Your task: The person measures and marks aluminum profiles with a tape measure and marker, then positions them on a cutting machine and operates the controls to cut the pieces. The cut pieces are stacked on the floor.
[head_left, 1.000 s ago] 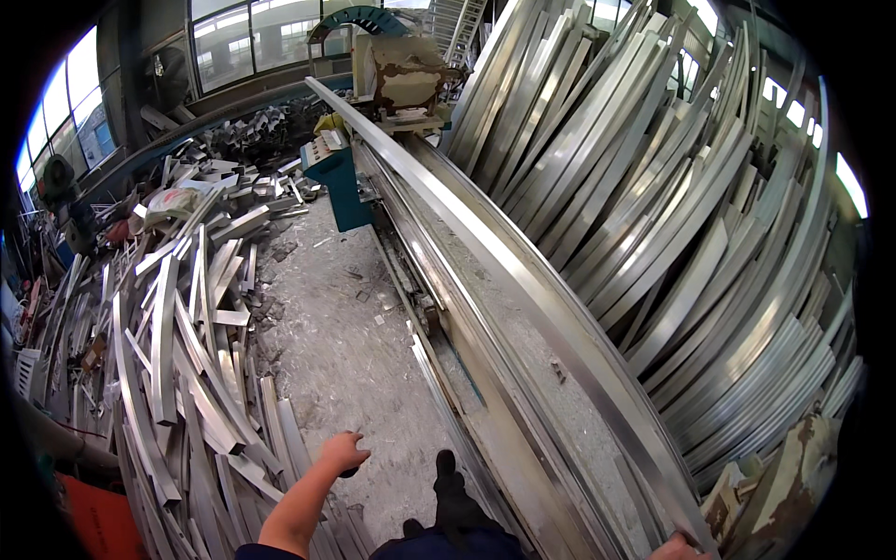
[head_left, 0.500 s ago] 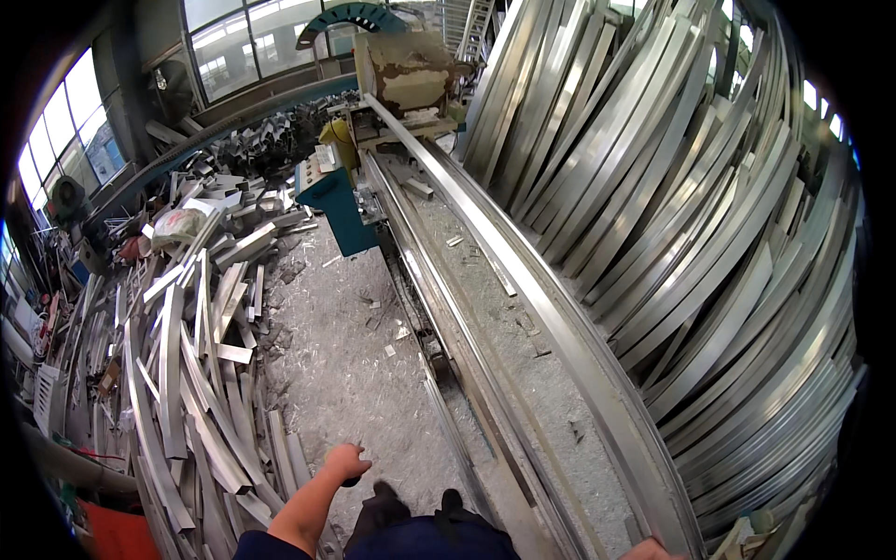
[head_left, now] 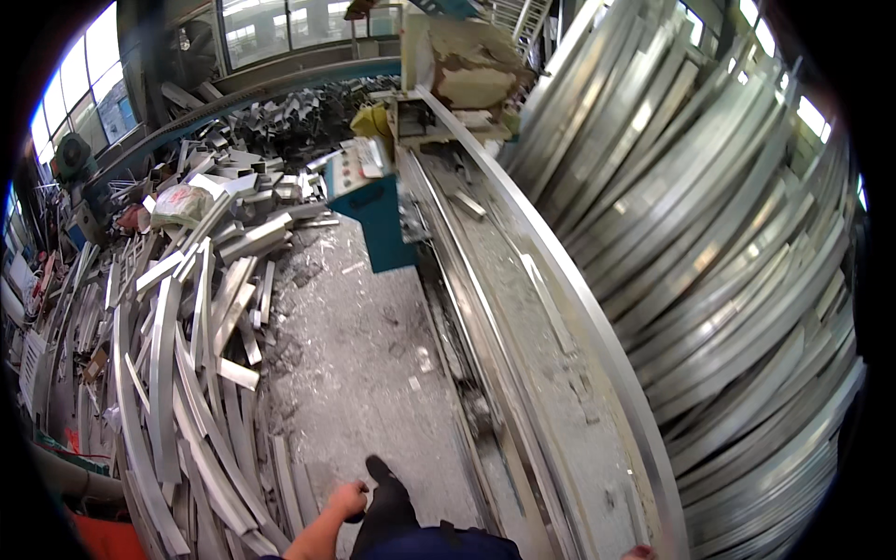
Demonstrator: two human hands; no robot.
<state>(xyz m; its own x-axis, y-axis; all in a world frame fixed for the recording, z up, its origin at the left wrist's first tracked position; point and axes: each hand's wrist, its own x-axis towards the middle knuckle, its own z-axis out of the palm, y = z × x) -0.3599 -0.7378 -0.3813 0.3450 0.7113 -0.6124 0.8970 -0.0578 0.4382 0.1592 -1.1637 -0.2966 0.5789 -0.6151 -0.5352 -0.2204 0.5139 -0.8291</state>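
My left hand [head_left: 347,499] hangs low in front of me beside my dark trouser leg, its fingers curled in. Something dark shows at its palm, too small to make out. Only a bit of my right hand [head_left: 640,553] shows at the lower edge, next to the near part of a long silver metal profile [head_left: 598,322]; its fingers are mostly cut off. The profile lies lengthwise along a low machine bed, and its far end reaches a worn beige machine housing [head_left: 476,61].
A teal control box [head_left: 381,224] with buttons stands left of the bed. Metal offcuts [head_left: 168,373] heap up along the left, with a white sack [head_left: 182,203] among them. Many long profiles [head_left: 728,271] lean at the right. Scraps litter the grey floor [head_left: 345,345] between.
I have stepped forward, one leg now ahead. The machine and control box appear nearer and shifted rightward. My left hand sits lower in view, and less of my right hand shows.
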